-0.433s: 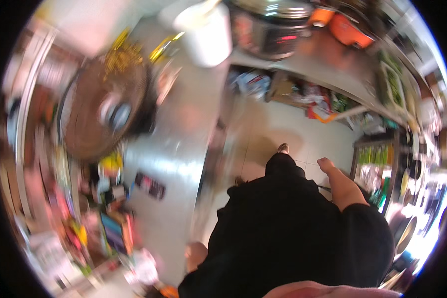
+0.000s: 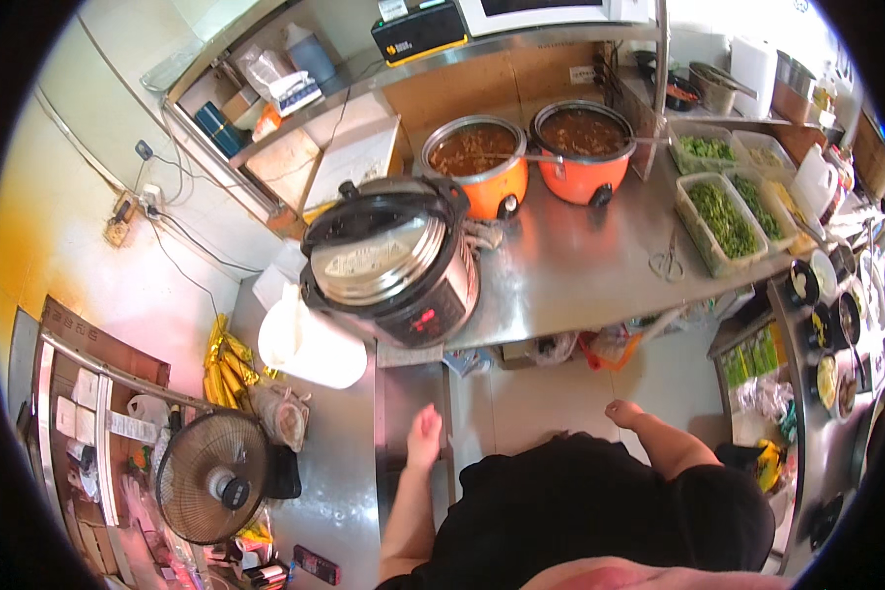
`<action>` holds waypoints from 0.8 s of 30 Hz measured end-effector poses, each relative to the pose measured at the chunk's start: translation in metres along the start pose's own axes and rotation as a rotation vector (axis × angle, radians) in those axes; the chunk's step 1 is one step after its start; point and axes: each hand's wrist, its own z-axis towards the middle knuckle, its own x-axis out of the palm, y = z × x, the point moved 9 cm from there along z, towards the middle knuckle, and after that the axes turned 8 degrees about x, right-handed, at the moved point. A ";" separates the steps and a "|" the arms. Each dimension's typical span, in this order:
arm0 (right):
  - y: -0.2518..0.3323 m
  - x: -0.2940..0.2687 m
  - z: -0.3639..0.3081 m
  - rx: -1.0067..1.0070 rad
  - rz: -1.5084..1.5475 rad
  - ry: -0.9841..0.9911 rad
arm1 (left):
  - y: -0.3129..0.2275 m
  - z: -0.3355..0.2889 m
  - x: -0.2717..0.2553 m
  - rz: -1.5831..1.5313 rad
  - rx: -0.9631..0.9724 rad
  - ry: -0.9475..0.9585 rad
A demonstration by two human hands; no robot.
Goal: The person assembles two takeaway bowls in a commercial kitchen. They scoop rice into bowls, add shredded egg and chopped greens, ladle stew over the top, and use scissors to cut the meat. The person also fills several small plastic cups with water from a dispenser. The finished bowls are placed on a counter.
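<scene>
My left hand (image 2: 424,439) hangs at the inner edge of the left steel counter, loosely closed, with nothing seen in it. On the other side, my right hand (image 2: 622,413) hangs over the floor, curled into a fist that shows no object. Neither touches anything. Nearest the left hand is a white bucket (image 2: 324,346) on the counter. Beyond it stands a large pressure cooker (image 2: 403,270) with a dark lid and a lit red display. An orange pot (image 2: 495,192) and a red-orange pot (image 2: 585,179), both uncovered and full of brown stew, stand behind the cooker.
Scissors (image 2: 667,264) lie on the far steel counter (image 2: 560,261), near tubs of chopped greens (image 2: 723,218). A fan (image 2: 211,477) and a phone (image 2: 317,565) are on the left. Bowls and pans (image 2: 836,364) line the right counter. Bags (image 2: 610,346) sit below the far counter.
My view has swung toward the far counter, bringing the pots and cooker fully into sight. My left hand, low by the counter before, is now farther forward. The blur has mostly cleared.
</scene>
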 end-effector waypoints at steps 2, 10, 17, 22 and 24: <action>0.035 -0.041 -0.004 -0.070 0.013 -0.032 | -0.131 0.070 0.046 -0.194 0.248 0.094; 0.037 -0.133 -0.002 0.012 0.306 -0.246 | -0.534 0.273 0.113 0.231 1.237 -0.065; -0.054 -0.130 -0.054 0.294 0.572 -0.437 | -0.657 0.495 0.132 0.412 0.949 -0.420; -0.107 -0.109 -0.073 0.372 0.811 -0.585 | -0.665 0.571 0.149 0.354 0.808 -0.304; -0.116 -0.104 -0.060 0.345 0.863 -0.577 | -0.678 0.567 0.151 0.434 0.885 -0.300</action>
